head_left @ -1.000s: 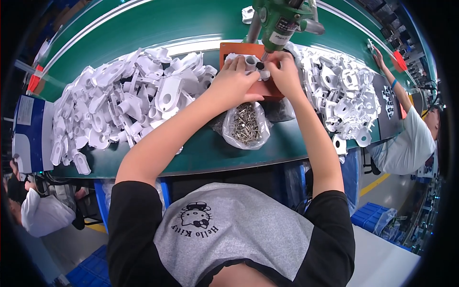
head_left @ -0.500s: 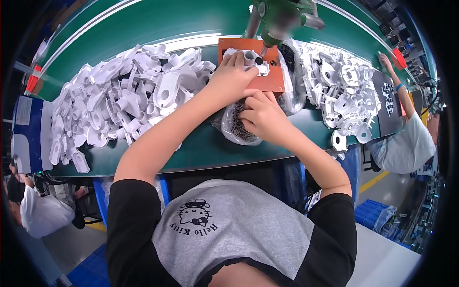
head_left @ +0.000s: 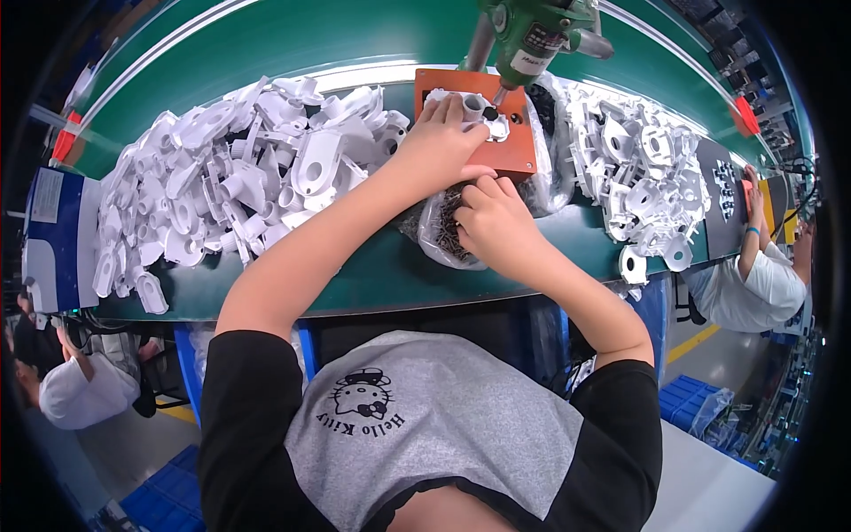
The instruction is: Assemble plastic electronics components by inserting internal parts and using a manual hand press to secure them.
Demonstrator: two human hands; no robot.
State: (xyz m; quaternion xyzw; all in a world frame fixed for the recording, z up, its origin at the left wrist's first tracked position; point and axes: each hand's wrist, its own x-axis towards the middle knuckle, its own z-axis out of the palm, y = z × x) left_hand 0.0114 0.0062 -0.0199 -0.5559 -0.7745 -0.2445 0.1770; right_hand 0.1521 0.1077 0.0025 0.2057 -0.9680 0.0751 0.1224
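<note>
My left hand (head_left: 446, 144) is closed over a white plastic part (head_left: 474, 107) with a round collar, holding it on an orange block (head_left: 518, 158). A small black piece (head_left: 490, 113) sits in that part beside the collar. The tip of a green screw-driving machine (head_left: 525, 55) stands just above it. My right hand (head_left: 499, 220) has its fingers bent together at a clear plastic bag of small dark screws (head_left: 449, 229), just in front of the block. Whatever those fingertips hold, if anything, is too small to make out.
White plastic parts (head_left: 199, 182) lie heaped on the left of the green bench (head_left: 355, 288). Another pile of white parts (head_left: 640, 173) is on the right. Behind it, a co-worker's arm (head_left: 753, 217) reaches over the bench near a dark mat (head_left: 716, 232). A blue box (head_left: 55, 244) stands far left.
The whole view has shifted slightly. My left hand stays on the white part, and my right fingers remain at the screws. The co-worker at the right has drawn their arm back.
</note>
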